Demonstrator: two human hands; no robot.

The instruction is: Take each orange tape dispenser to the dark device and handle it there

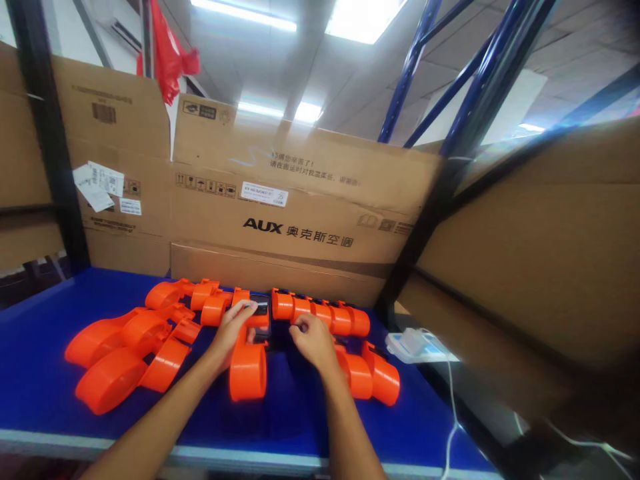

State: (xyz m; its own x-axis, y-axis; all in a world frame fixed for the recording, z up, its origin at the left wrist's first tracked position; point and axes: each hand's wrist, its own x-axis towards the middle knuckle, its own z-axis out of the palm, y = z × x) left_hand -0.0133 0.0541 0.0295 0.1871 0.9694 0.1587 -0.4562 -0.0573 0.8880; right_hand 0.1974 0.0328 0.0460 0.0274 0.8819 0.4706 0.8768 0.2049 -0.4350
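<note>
My left hand (235,328) is closed around an orange plastic piece with a dark rectangular black part (263,307), the thumb pressed on its face. Just below that hand is an orange ring-shaped piece (248,372); whether it is joined to the held piece is unclear. My right hand (314,340) has curled fingers and is close to a row of orange rings with black parts on top (320,313). Anything between its fingertips is too small or hidden to make out. Two more orange rings with black parts (383,377) lie by the right wrist.
Several orange ring pieces (111,383) lie in a loose group on the blue tabletop (200,420) at left. Cardboard panels (300,200) stand behind. A white power strip (419,347) with a cable is at the right edge, beside dark metal posts (415,247).
</note>
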